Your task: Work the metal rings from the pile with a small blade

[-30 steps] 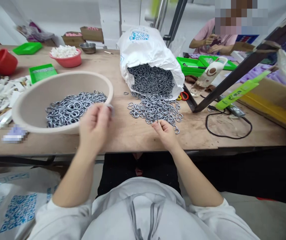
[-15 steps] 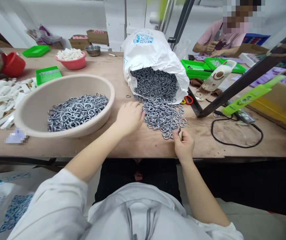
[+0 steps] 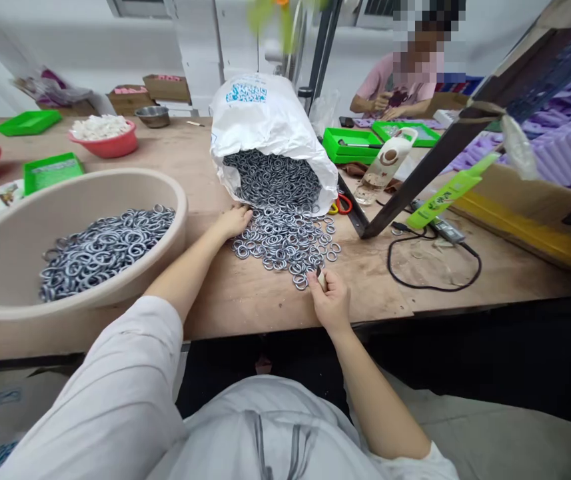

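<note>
left hand (image 3: pixel 235 221) just left of centre, fingers resting at the pile's edge, can't tell if it's got any | loose rings (image 3: pixel 285 240) dead centre | right hand (image 3: pixel 332 300) lower, right of centre, pinching some small dark-tipped thing (image 3: pixel 322 280) | tipped white bag (image 3: pixel 265 123) upper middle | ring-filled tub (image 3: pixel 2 250) on the left

Outstretched left arm (image 3: pixel 191 270), curled right grip (image 3: pixel 332 297)

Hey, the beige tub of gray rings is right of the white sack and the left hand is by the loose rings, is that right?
Not quite: the head view shows the beige tub of gray rings left of the white sack. The left hand is by the loose rings.
</note>
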`<state>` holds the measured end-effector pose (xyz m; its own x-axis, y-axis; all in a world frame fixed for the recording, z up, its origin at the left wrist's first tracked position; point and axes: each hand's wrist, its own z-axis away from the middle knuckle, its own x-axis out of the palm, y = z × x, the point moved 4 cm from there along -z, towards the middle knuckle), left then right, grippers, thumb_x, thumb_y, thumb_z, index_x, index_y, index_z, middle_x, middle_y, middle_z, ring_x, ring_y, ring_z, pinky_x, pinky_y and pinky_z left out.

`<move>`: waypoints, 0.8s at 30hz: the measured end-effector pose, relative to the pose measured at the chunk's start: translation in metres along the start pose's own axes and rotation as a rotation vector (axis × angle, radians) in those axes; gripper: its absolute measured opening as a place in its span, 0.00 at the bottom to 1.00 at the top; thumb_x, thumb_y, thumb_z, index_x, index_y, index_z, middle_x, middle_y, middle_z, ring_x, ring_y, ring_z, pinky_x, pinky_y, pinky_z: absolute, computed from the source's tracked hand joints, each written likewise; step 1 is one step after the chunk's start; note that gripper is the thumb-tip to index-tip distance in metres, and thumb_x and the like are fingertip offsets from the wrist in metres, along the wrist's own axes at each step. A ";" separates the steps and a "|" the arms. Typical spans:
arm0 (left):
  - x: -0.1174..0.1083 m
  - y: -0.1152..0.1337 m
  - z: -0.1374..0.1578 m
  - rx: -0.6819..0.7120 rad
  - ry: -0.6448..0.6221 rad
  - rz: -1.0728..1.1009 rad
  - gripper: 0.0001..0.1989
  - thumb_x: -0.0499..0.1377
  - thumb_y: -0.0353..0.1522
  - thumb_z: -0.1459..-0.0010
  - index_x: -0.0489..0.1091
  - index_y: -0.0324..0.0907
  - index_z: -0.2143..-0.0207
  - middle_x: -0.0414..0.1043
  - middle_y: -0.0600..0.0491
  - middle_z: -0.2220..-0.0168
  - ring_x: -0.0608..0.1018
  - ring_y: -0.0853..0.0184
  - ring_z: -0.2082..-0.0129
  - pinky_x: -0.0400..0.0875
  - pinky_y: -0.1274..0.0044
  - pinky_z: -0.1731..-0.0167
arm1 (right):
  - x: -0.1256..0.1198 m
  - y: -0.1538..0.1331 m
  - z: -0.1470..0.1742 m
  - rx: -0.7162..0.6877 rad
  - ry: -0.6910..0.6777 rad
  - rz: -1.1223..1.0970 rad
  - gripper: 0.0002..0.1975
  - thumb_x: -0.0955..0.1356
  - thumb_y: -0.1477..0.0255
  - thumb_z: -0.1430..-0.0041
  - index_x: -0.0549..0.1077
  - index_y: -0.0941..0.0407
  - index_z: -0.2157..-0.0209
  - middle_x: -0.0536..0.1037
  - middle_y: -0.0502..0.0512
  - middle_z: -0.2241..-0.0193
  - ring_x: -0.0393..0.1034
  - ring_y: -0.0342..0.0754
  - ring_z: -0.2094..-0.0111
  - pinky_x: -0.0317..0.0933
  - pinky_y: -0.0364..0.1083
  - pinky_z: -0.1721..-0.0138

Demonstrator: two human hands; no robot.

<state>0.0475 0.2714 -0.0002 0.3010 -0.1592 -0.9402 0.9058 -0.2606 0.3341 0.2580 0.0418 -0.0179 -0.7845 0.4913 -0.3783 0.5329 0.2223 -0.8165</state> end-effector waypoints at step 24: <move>0.015 0.025 0.164 0.399 0.172 0.104 0.08 0.59 0.33 0.38 0.77 0.40 0.68 0.73 0.46 0.61 0.73 0.58 0.59 0.65 0.68 0.56 | 0.011 -0.008 0.010 0.063 -0.070 -0.147 0.16 0.69 0.58 0.38 0.72 0.56 0.72 0.66 0.47 0.78 0.60 0.43 0.74 0.56 0.44 0.70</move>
<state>0.0258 0.1061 0.0048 0.4603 -0.0516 -0.8863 0.6921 -0.6044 0.3947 0.2416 0.0370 -0.0204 -0.8740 0.3968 -0.2806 0.3915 0.2327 -0.8903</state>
